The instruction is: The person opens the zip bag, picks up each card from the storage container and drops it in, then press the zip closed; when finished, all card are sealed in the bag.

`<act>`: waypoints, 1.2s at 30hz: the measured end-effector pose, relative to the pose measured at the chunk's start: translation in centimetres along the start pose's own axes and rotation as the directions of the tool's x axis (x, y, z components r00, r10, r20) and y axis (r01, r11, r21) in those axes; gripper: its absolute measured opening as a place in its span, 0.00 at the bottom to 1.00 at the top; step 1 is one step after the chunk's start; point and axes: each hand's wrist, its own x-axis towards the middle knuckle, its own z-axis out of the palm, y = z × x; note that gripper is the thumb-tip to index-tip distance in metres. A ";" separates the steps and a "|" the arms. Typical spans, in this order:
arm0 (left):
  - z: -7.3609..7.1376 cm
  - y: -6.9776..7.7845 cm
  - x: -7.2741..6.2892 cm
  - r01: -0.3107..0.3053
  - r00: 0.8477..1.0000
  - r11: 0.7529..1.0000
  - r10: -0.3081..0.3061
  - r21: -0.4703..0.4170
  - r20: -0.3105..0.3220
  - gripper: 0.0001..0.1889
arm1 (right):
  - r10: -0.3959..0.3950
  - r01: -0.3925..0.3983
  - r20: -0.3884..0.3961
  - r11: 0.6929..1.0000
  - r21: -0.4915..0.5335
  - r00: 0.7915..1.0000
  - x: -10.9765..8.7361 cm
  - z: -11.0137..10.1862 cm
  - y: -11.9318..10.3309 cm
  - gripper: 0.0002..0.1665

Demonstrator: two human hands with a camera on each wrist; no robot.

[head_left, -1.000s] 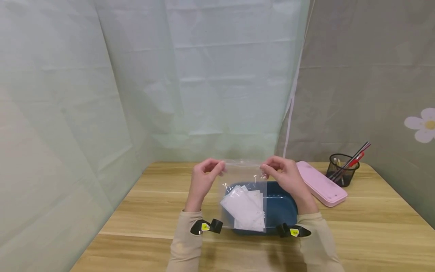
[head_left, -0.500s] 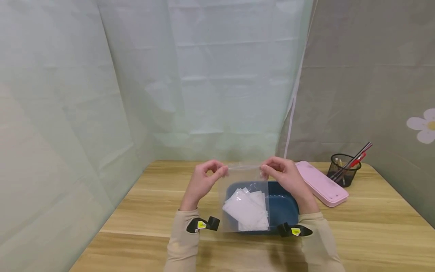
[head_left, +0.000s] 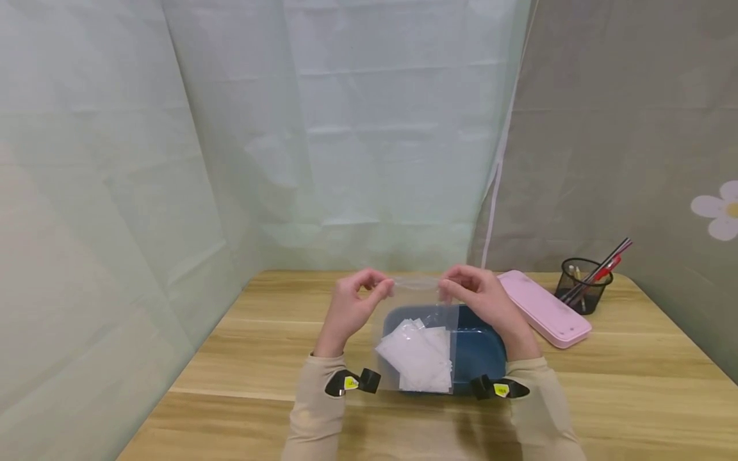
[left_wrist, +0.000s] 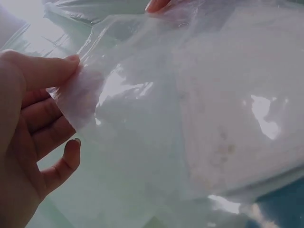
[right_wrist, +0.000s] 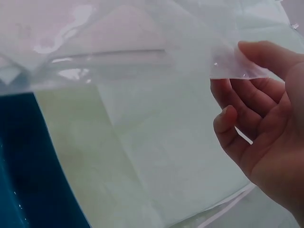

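Note:
A clear plastic zip bag point(head_left: 412, 296) hangs upright between the two hands in the head view, several flat white packets point(head_left: 418, 358) lying in its lower part. My left hand point(head_left: 352, 310) pinches the bag's upper left corner between thumb and fingers. At the upper right corner, my right hand point(head_left: 487, 301) pinches the film the same way. Behind the bag stands a blue basin point(head_left: 478, 355), partly seen through the plastic. The left wrist view shows the thumb on the film point(left_wrist: 128, 95) with the little finger curled free; the right wrist view shows the film's edge point(right_wrist: 232, 71) under the thumb.
A pink case point(head_left: 544, 310) lies on the wooden table point(head_left: 271, 358) right of the basin. Beside it stands a black mesh pen holder point(head_left: 585, 285) with several pens. Pale curtains point(head_left: 369, 128) hang behind the table.
The left hand has moved slightly right, closer to the right hand, so the bag's top edge is slacker and bows. Both hands keep their pinch on the bag.

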 end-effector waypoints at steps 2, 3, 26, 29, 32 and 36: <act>0.1 0.1 0.0 0.013 1.000 1.000 -0.012 -0.017 0.007 0.04 | -0.007 0.007 -0.020 1.000 -0.029 1.000 0.0 0.0 0.0 0.08; 0.1 0.1 0.0 0.020 1.000 0.999 -0.019 -0.026 0.012 0.04 | -0.012 0.010 -0.030 0.999 -0.046 0.999 0.0 0.0 0.1 0.08; 0.2 -0.3 -0.1 0.005 1.000 1.000 -0.005 0.002 0.004 0.04 | 0.014 -0.006 0.092 0.997 -0.077 0.996 0.3 0.6 0.2 0.06; 0.2 -0.3 -0.2 -0.019 1.000 1.000 0.019 0.010 -0.007 0.04 | 0.014 -0.007 0.099 0.997 -0.077 0.995 0.3 0.6 0.2 0.06; 0.2 -0.3 -0.1 -0.044 0.999 0.999 0.045 0.023 -0.017 0.03 | 0.010 -0.002 0.102 0.996 -0.086 0.995 0.3 0.6 0.1 0.07; 0.3 -0.3 -0.1 -0.064 0.998 0.997 0.065 0.049 -0.023 0.03 | -0.003 0.013 0.087 0.994 -0.112 0.996 0.3 0.7 0.1 0.07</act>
